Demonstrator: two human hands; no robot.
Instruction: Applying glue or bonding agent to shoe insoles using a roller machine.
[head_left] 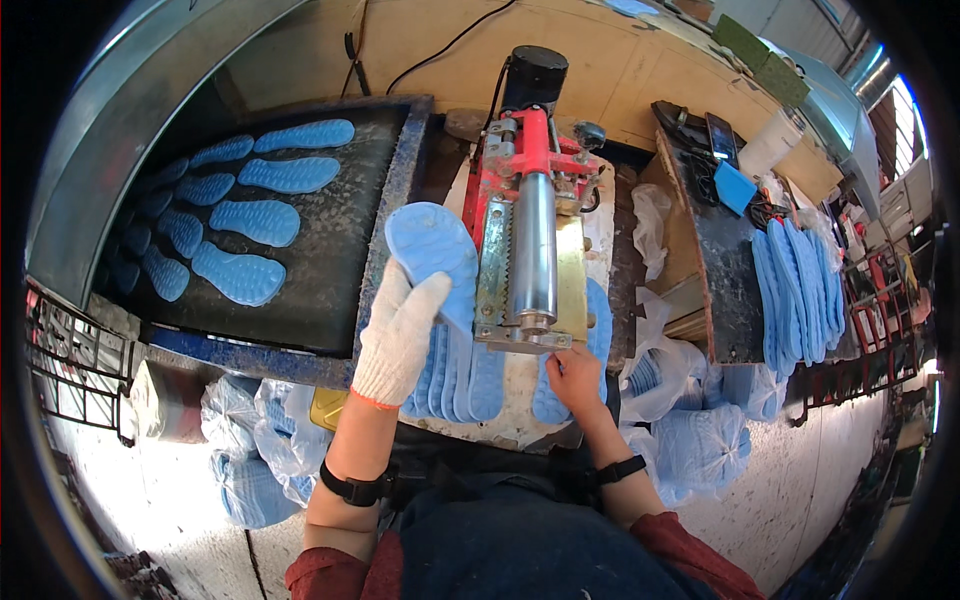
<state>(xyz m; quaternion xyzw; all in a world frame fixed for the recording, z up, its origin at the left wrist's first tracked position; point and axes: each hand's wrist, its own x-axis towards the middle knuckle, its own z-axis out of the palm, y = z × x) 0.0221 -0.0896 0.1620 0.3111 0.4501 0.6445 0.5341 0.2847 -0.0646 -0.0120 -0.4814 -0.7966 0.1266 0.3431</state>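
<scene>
My left hand (395,335), in a white knit glove, grips a blue textured insole (430,240) and holds it raised, left of a red machine (535,140) with a shiny steel roller (535,245). My bare right hand (577,378) is closed beside the lower end of the roller. Its fingertips are curled, and I cannot make out what is in them. More blue insoles (485,385) stand in a row on the machine's bench, below the left side of the roller. Another blue insole (599,320) lies at my right hand, partly hidden by it.
At left, several blue insoles (255,222) lie spread on a black conveyor belt (335,220) with a blue frame. A side table (735,325) at right bears a blue insole stack (795,290). Clear bags of insoles (700,450) sit on the floor on both sides.
</scene>
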